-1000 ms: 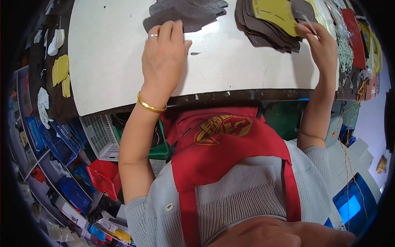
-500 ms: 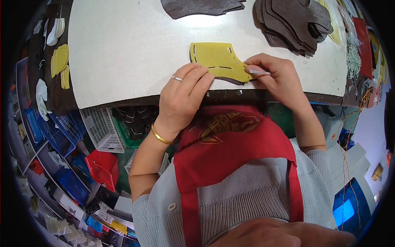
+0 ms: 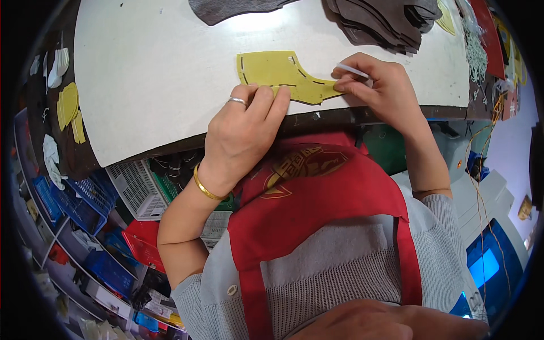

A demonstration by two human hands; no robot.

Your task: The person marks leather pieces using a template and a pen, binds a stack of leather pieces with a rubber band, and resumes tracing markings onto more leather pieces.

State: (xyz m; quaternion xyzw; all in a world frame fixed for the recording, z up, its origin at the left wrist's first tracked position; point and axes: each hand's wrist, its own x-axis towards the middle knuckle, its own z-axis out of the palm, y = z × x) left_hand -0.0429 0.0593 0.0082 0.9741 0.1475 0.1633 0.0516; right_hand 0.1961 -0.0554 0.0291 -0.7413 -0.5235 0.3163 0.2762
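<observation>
- Yellow, curved, slotted flat template [image 3: 271, 69] lies at white tabletop's [image 3: 153, 79] near edge.
- Left hand [image 3: 241, 129]: fingers half-curled, pressing template's near edge; thumb hidden, pinch unclear.
- Right hand [image 3: 386, 85]: closed round slim white stick [image 3: 352, 70], fingertips at template's narrow right end.
- Judgement: even left-hand pressure should prevent slipping.

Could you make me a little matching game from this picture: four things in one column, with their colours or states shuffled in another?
Things:
1. Flat template
2. Apron
3. Left hand
4. Right hand

Colours and states:
A. Mostly red
B. Yellow with dark dashes
C. Holds a slim white tool
D. Wears a ring

Pairs: 1-B, 2-A, 3-D, 4-C
</observation>
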